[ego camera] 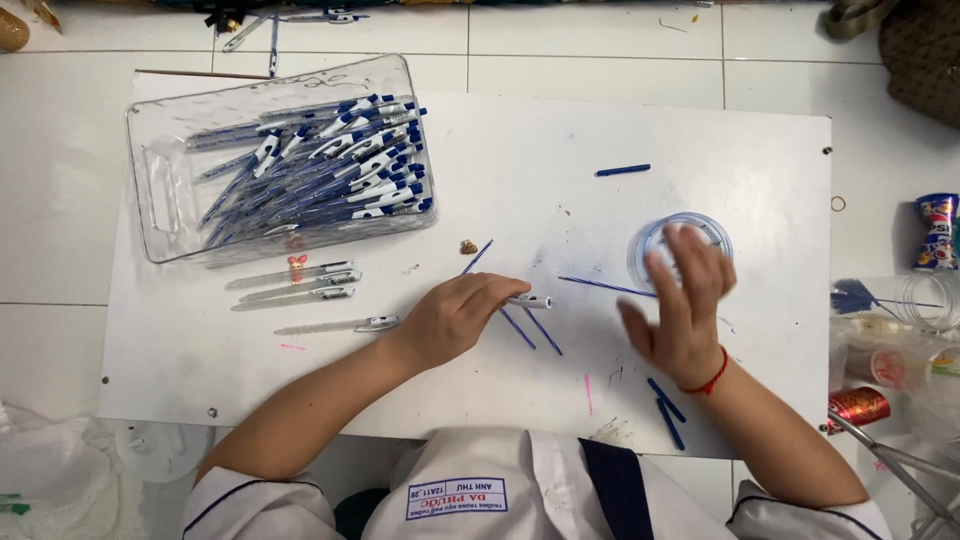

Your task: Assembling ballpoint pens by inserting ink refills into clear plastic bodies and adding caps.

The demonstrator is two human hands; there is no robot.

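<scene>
White board (300, 390) on a tiled floor, seen from the head camera. Left hand (455, 318), fingers curled, pins a clear pen barrel (528, 301) flat on the board. Right hand (683, 305), fingers spread and blurred, hovers over a small round clear tub (645, 240). Blue refills (530, 328) lie loose between the hands. A clear tray (160, 190) of pens sits well left; nothing blocks either hand.
</scene>
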